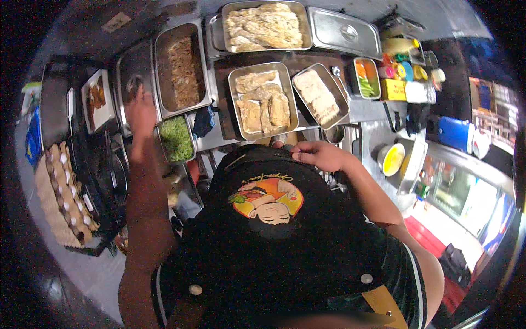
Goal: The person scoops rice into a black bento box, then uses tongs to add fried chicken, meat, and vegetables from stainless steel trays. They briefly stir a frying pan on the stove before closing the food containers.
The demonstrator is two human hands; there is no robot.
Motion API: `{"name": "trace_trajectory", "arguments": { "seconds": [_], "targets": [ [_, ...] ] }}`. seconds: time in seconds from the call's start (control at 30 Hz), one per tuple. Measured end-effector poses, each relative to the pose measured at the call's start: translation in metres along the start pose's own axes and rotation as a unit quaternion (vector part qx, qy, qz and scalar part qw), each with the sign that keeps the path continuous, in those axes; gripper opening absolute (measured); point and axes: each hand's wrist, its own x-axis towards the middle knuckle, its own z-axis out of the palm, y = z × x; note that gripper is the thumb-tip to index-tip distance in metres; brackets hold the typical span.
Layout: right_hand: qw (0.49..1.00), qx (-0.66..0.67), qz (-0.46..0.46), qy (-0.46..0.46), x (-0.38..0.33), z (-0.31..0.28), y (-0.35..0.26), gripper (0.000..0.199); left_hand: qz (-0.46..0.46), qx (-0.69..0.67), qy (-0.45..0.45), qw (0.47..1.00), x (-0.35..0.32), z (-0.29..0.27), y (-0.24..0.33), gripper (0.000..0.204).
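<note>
My left hand (141,113) reaches forward over a steel pan lid (135,66) at the far left, its fingers closed at the lid's dark recessed handle. Just right of that hand stands a deep steel pan (159,55) with brown shredded meat (186,74); below it sits a container of shredded green lettuce (176,140). My right hand (323,156) is by the waist of my black apron (307,230). Its fingers are curled in at a small dark thing whose kind is hidden. Ahead of it lies a tray of floured, coated pieces (263,103).
At the back stands a larger pan of coated pieces (263,24) beside a steel lid (345,31). A pan of pale crumbs (318,96) and a tub of cut vegetables (364,77) are on the right, near bottles (405,71). Egg trays (63,192) stand left; a yellow-filled bowl (391,159) is right.
</note>
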Motion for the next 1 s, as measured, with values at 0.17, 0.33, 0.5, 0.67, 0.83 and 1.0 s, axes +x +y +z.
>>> {"name": "trace_trajectory", "arguments": {
  "seconds": [0.17, 0.33, 0.5, 0.67, 0.83, 1.0],
  "targets": [
    [0.997, 0.033, 0.008, 0.070, 0.007, 0.027, 0.016, 0.034, -0.053, -0.041, -0.073, 0.995, 0.014, -0.034, 0.022, 0.054],
    [0.982, 0.102, 0.072, 0.143, 0.017, 0.019, 0.080, 0.033, 0.126, -0.267, -0.005, 0.955, -0.034, -0.065, 0.073, 0.044],
    [0.933, 0.253, 0.160, 0.198, 0.012, -0.021, 0.152, 0.031, 0.183, -0.478, -0.370, 0.775, -0.136, -0.097, 0.147, 0.038],
    [0.867, 0.414, 0.062, 0.270, 0.019, -0.054, 0.176, 0.039, 0.115, -0.427, -0.441, 0.781, -0.166, -0.036, 0.162, 0.037],
    [0.872, 0.451, 0.047, 0.185, 0.024, -0.073, 0.164, 0.036, 0.005, -0.327, -0.420, 0.847, -0.170, 0.017, 0.200, 0.031],
    [0.907, 0.336, 0.025, 0.254, 0.072, -0.083, 0.239, 0.045, -0.028, -0.414, -0.335, 0.846, -0.159, 0.038, 0.224, 0.030]
  ]
}}
